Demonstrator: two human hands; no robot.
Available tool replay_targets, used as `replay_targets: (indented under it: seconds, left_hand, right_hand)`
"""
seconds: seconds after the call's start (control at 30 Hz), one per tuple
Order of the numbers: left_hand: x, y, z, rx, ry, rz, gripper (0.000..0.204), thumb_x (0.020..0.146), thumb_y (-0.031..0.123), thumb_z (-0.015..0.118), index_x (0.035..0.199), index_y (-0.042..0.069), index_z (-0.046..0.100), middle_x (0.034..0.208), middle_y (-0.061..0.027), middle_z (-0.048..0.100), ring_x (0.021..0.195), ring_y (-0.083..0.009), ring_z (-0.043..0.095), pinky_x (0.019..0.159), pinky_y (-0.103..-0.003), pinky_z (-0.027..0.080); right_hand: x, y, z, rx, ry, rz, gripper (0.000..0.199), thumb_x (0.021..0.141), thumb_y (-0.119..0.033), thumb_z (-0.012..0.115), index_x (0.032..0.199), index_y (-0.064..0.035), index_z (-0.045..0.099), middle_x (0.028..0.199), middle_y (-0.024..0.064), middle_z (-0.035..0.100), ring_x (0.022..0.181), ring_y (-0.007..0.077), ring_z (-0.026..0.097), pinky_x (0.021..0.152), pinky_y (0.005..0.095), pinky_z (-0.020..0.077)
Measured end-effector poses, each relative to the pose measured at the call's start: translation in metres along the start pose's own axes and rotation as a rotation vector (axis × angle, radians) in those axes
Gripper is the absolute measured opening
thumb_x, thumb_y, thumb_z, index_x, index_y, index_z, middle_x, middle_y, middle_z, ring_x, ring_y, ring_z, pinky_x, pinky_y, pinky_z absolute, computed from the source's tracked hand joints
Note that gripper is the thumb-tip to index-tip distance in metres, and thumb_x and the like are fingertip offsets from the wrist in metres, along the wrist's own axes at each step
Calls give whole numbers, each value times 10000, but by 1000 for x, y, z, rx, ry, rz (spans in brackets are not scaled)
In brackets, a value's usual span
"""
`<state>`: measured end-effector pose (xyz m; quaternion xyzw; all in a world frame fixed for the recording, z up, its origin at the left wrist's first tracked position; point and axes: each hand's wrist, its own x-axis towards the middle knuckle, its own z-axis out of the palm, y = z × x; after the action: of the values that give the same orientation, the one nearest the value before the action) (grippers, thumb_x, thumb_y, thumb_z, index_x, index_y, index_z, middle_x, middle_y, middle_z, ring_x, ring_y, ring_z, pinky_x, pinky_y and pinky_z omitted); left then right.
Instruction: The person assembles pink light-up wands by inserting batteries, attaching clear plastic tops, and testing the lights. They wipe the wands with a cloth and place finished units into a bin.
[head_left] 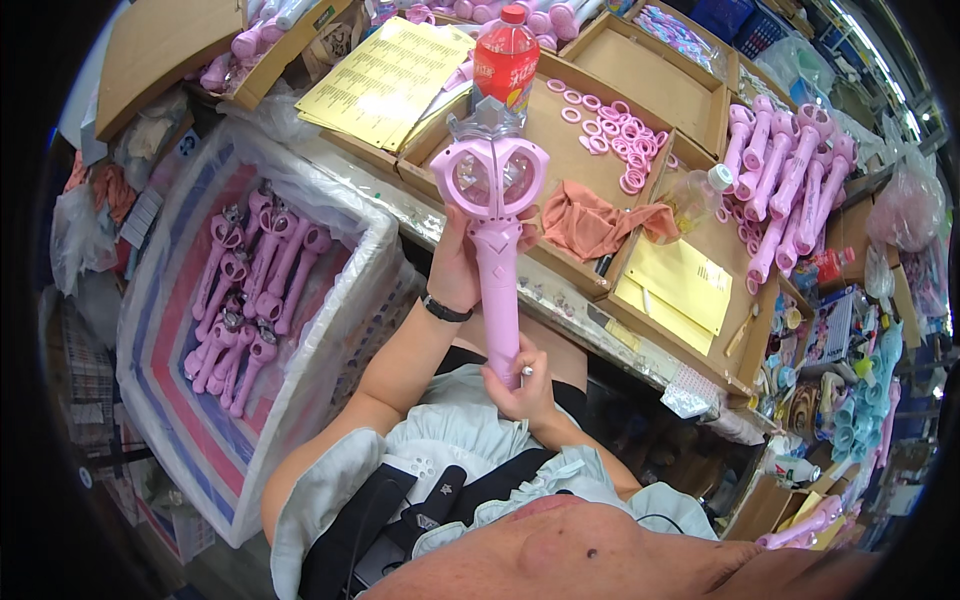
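Observation:
A pink toy wand (497, 285) stands upright in front of me, held in both hands. Its head has clear rounded windows and a silver-grey crown on top. My left hand (458, 265), with a black band at the wrist, is closed around the neck below the head; some of its fingers are hidden behind the wand. Lower down, my right hand (525, 388) grips the bottom end of the handle, and a ring shows on one finger.
At left, a plastic-lined striped bin (150, 330) holds several pink wands (265, 260). Cardboard trays on the bench carry pink rings (625, 130), an orange cloth (590, 220), yellow sheets (675, 290) and more wands (790, 180). A red drink bottle (505, 60) stands behind the wand.

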<state>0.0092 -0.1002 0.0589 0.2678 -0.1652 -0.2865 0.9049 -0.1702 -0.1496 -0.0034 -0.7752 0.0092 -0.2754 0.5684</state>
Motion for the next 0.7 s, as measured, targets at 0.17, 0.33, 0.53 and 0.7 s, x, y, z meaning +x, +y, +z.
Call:
replay_targets:
  seconds: [0.17, 0.33, 0.53, 0.7]
  left_hand:
    - [-8, -4, 1, -100, -70, -55, 879, 812, 733, 419, 1302, 3, 451, 1197, -210, 567, 1021, -289, 609, 959, -498, 448]
    - [2, 5, 5, -125, 57, 10, 929, 805, 763, 385, 1287, -28, 452, 1170, -214, 565, 1042, -285, 597, 988, -470, 443]
    - [3, 5, 5, -152, 107, -29, 966, 792, 773, 384, 1328, -31, 405, 1245, -246, 525, 1124, -323, 559, 1006, -507, 416]
    - [-4, 0, 1, -121, 37, -117, 1033, 752, 800, 404, 1366, -29, 349, 1281, -259, 500, 1123, -350, 557, 1013, -552, 387]
  right_hand:
    - [-4, -1, -3, 25, -47, 114, 476, 744, -62, 753, 907, -64, 306, 1210, 323, 494, 920, 292, 606, 754, 351, 484]
    - [-6, 1, -3, -1, -67, 51, 479, 744, -67, 757, 905, -66, 306, 1208, 323, 494, 948, 300, 596, 775, 350, 477]
    - [-5, 0, -2, -29, -67, 75, 479, 741, -62, 759, 898, -68, 306, 1214, 323, 490, 962, 303, 594, 788, 351, 475]
    - [-7, 1, -1, 9, -54, 130, 474, 746, -66, 757, 895, -66, 307, 1214, 333, 487, 971, 298, 593, 789, 361, 478]
